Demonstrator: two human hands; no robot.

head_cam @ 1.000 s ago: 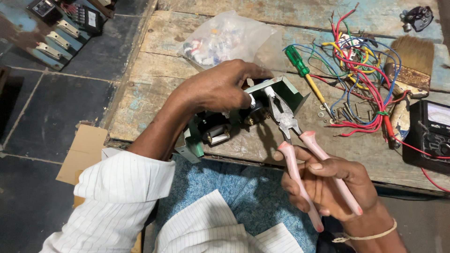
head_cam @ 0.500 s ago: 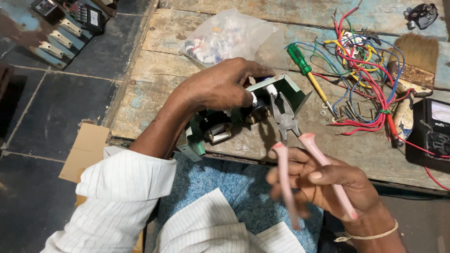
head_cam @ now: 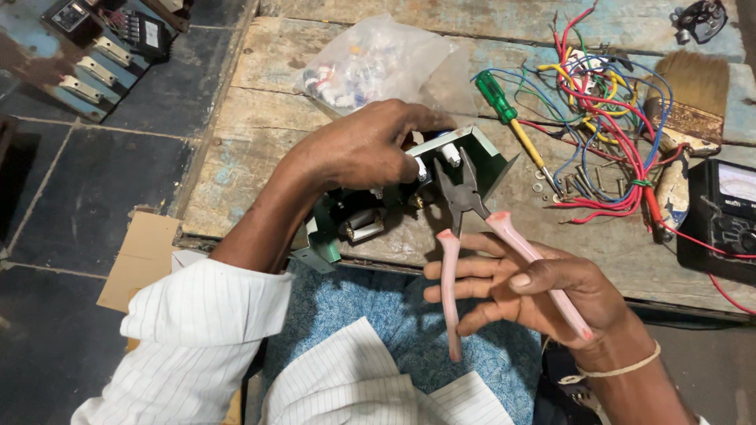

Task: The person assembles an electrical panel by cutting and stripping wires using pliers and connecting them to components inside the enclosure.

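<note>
Head camera looks down over my lap at a worn wooden bench. My left hand is curled over the top of a small green metal unit that sits near the bench's front edge, fingers wrapped down onto its upper parts, steadying it. My right hand holds a pair of pliers with pale pink handles; the handles are spread apart, one lying across my fingers and the other under my thumb, and the dark nose points up at the white terminals on the green unit, right at my left fingertips. I cannot tell whether the nose actually grips anything there.

Just behind the unit lies a clear plastic bag of small white parts. To its right a green-handled screwdriver lies slanted, its tip near some loose screws and washers. Beyond that is a tangle of coloured wires, a paintbrush, and a black meter at the far right edge.
</note>
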